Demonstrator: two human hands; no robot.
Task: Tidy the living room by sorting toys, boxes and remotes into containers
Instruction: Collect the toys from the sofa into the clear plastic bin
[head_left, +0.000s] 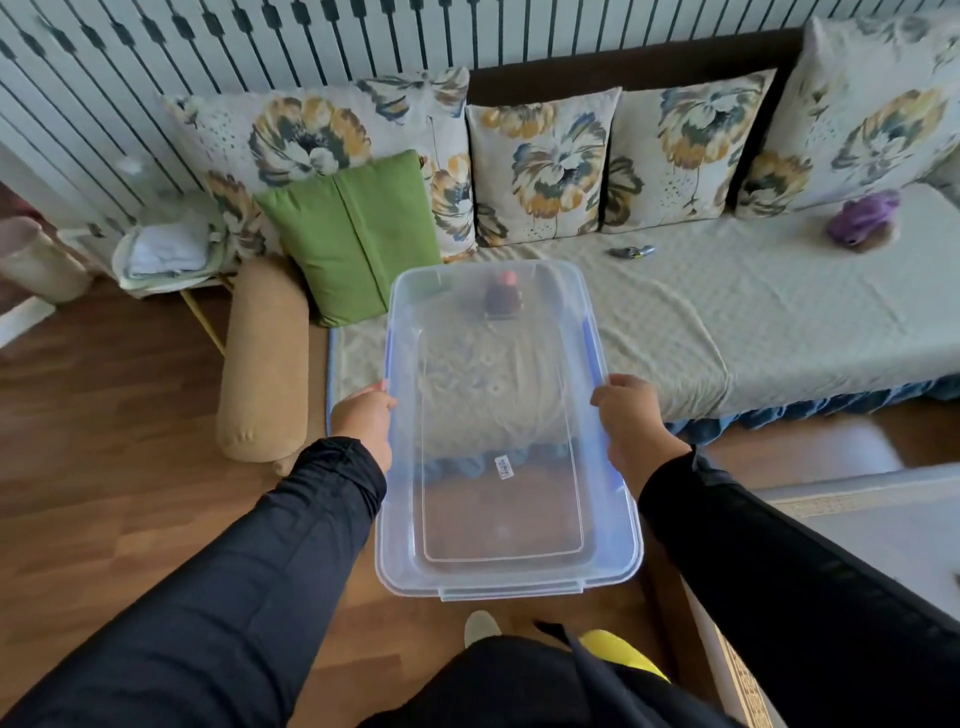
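Here, a daybed (727, 322) under a pale quilted cover fills the frame from twelve to three o'clock, backed by floral cushions (543, 166) and one green cushion (358, 234) at eleven. At centre, a person carries a clear plastic storage bin (498, 566) with blue side latches, apparently empty, held out over the wooden floor (130, 441) and the daybed's near edge. The left hand (366, 421) holds the bin's long rim at nine o'clock, fingers curled round it; the right hand (631, 426) grips the opposite rim at three, so each grip is closed on the bin.

The toys await sorting: a purple plush toy (865, 221) lies at two o'clock on the cover, a small dark-and-red toy (503, 296) shows through the bin's far wall at twelve, and a little grey-blue toy (631, 252), too small to identify, sits at one.

To do this step well, the bin is best kept level and set flat on the cover beside the toys, clear of the dark-and-red one, so both hands are free for gathering.
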